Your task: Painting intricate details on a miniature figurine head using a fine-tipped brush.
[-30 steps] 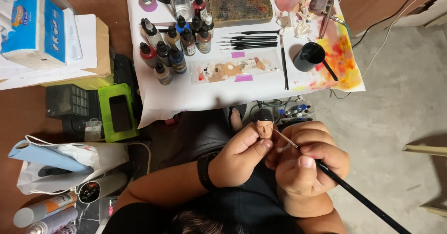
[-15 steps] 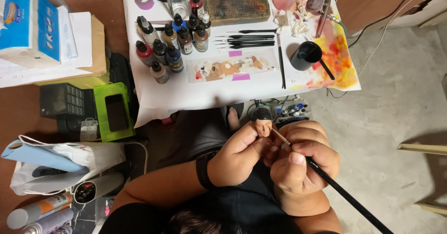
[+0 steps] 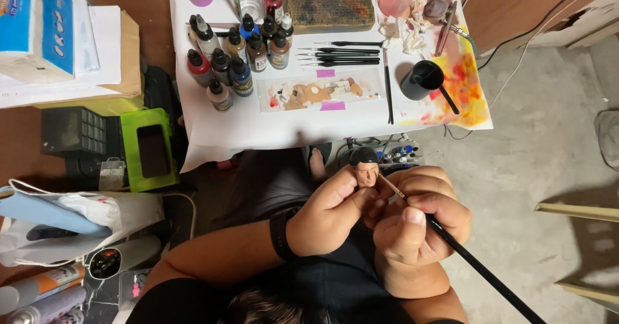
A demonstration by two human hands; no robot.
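Head view: you painted a small figure head (image 3: 365,168) held over your lap, below the table's near edge.

Your left hand (image 3: 330,216) pinched the miniature head from below, fingers clamped on its neck, face turned toward your right. Your right hand (image 3: 412,224) was closed around a thin black paintbrush (image 3: 474,263), its tip touching the face's cheek. On the white-covered table (image 3: 258,127) above stood a cluster of paint bottles (image 3: 235,56), a taped palette strip (image 3: 316,93), spare brushes (image 3: 342,56) and a black cup (image 3: 422,79).
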